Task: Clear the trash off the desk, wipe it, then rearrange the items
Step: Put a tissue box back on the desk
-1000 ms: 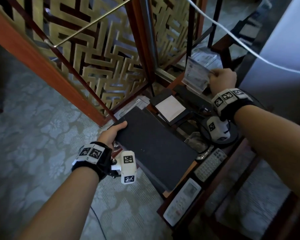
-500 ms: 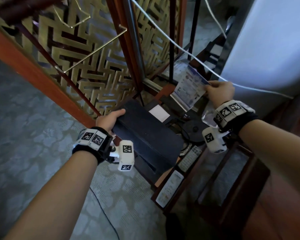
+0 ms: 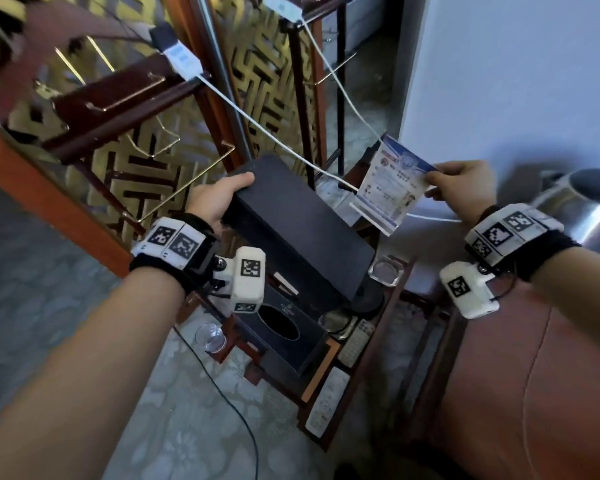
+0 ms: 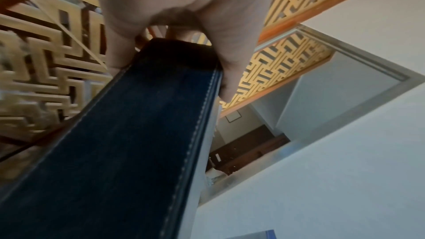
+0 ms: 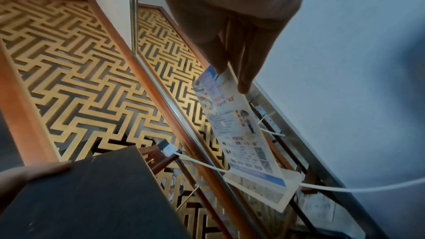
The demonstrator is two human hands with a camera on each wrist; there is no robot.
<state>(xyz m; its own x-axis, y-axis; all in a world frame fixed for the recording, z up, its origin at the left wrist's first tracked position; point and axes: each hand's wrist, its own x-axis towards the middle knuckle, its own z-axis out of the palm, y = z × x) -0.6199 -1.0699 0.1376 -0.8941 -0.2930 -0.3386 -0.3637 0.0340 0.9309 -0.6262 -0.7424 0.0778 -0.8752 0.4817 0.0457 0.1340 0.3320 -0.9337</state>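
Note:
My left hand (image 3: pixel 219 195) grips one end of a long black flat tray (image 3: pixel 298 233), held tilted in the air above the small wooden desk (image 3: pixel 388 327); the left wrist view shows its stitched dark underside (image 4: pixel 128 148) between thumb and fingers. My right hand (image 3: pixel 465 185) pinches the top corner of a clear acrylic sign stand with a blue-and-white printed card (image 3: pixel 392 188), lifted off the desk. In the right wrist view the card (image 5: pixel 239 134) hangs below my fingers.
On the desk lie a black tissue box (image 3: pixel 281 323), a glass ashtray (image 3: pixel 385 271), two remotes (image 3: pixel 355 342) (image 3: pixel 326 400) and a black round base (image 3: pixel 368 299). A drinking glass (image 3: pixel 210 337) stands at the left edge. A white cable (image 3: pixel 274 140) crosses behind. A metal kettle (image 3: pixel 582 209) is on the right.
Both hands have risen: the black tray has come up off the desk, uncovering the tissue box, and the sign stand has been lifted higher and to the right.

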